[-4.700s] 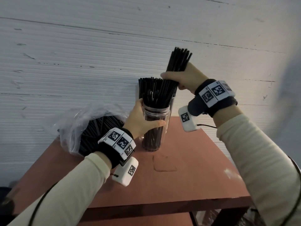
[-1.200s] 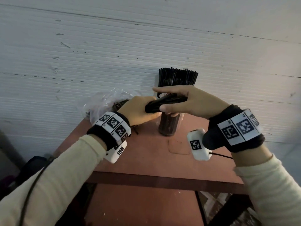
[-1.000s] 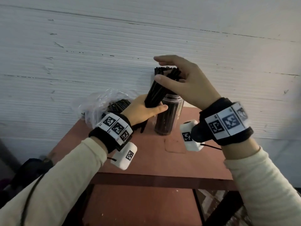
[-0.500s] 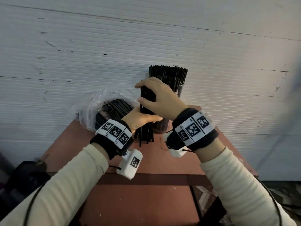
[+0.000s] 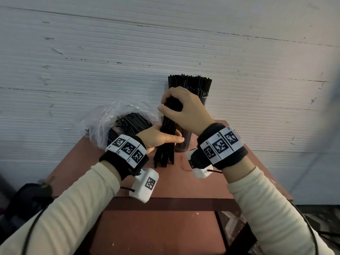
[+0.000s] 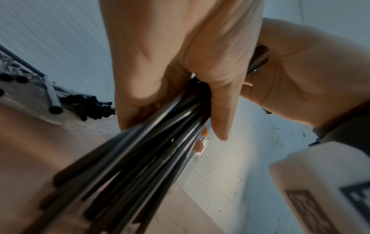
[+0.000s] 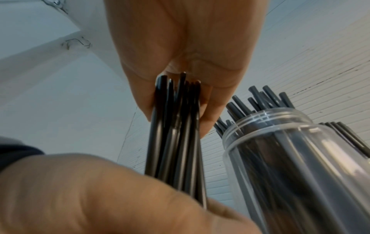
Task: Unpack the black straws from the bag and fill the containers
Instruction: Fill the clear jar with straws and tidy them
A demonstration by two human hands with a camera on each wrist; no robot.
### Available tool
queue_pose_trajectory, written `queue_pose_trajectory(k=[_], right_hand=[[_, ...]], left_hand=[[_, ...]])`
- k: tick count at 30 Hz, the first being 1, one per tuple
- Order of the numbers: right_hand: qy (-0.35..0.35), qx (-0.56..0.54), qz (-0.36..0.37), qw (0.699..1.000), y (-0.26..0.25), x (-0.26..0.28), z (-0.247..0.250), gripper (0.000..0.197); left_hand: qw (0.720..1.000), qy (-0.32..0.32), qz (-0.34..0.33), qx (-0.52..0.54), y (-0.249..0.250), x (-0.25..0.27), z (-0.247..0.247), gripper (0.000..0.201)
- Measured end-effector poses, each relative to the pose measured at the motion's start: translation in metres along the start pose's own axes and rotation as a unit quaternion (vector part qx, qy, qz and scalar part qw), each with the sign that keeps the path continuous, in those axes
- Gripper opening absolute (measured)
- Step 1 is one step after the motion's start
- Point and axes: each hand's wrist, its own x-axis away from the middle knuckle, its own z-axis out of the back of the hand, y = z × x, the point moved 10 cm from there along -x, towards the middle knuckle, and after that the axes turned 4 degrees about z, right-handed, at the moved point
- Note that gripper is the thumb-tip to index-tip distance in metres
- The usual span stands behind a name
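Note:
A bundle of black straws [image 5: 167, 126] stands upright with its lower ends on the red-brown table [image 5: 165, 184]. My left hand [image 5: 161, 138] grips the bundle around its middle. My right hand [image 5: 181, 108] curls over and holds its top ends. The bundle [image 6: 152, 142] fills the left wrist view under my left hand [image 6: 180, 79]. In the right wrist view my right hand [image 7: 180, 98] caps the straw tips [image 7: 176, 126]. Behind the bundle stands a clear container [image 5: 185, 142], packed with black straws [image 5: 191, 83]. The clear plastic bag [image 5: 114, 124] with more straws [image 5: 132, 122] lies at the left.
A white ribbed wall [image 5: 165, 52] rises right behind the table. The clear container [image 7: 290, 158] stands close to the right of the held bundle. A dark bag [image 5: 24, 201] lies on the floor at the left. The table's front edge [image 5: 165, 204] is near my wrists.
The bundle went from lying across in my hands to upright, then came down until its ends rest on the table. My right hand shifted to its top.

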Motion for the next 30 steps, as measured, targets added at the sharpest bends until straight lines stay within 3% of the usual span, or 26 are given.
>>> queue_pose_trajectory(k=[2, 5, 7, 11, 14, 18, 21, 23, 25, 27, 30], right_hand=[[-0.01, 0.002, -0.001, 1.0, 0.001, 0.002, -0.002, 0.013], [-0.009, -0.01, 0.002, 1.0, -0.003, 0.004, -0.001, 0.019], [-0.001, -0.028, 0.001, 1.0, -0.005, 0.005, 0.003, 0.033], [0.037, -0.076, -0.059, 0.995, 0.003, 0.012, 0.025, 0.073], [0.005, -0.091, -0.088, 0.992, 0.013, 0.017, 0.031, 0.083], [-0.164, -0.158, -0.092, 0.969, 0.009, 0.03, -0.001, 0.056], [-0.223, -0.155, -0.064, 0.96, 0.001, 0.04, -0.02, 0.021], [-0.193, -0.162, -0.055, 0.966, 0.002, 0.037, -0.015, 0.005], [-0.133, -0.166, -0.061, 0.975, 0.009, 0.028, 0.004, 0.006], [-0.064, -0.185, -0.064, 0.979, 0.014, 0.017, 0.03, 0.009], [0.053, -0.22, -0.081, 0.971, 0.03, -0.002, 0.075, 0.009]], left_hand=[[1.0, -0.011, 0.015, -0.012, -0.003, 0.001, -0.003, 0.005], [0.998, -0.017, 0.017, -0.062, 0.001, 0.003, -0.006, 0.022], [0.997, -0.003, 0.006, -0.082, 0.005, 0.004, -0.003, 0.031], [0.997, 0.02, -0.055, -0.051, 0.024, 0.011, 0.004, 0.031], [0.991, -0.015, -0.087, -0.102, 0.045, 0.023, -0.005, 0.03], [0.97, -0.136, -0.057, -0.192, 0.048, 0.039, -0.033, 0.025], [0.962, -0.16, -0.065, -0.21, 0.038, 0.039, -0.043, 0.02], [0.973, -0.147, -0.076, -0.159, 0.037, 0.034, -0.044, 0.02], [0.982, -0.104, -0.096, -0.125, 0.044, 0.028, -0.037, 0.022], [0.99, -0.019, -0.124, -0.069, 0.056, 0.023, -0.02, 0.042], [0.971, 0.136, -0.194, -0.017, 0.076, 0.022, 0.01, 0.066]])
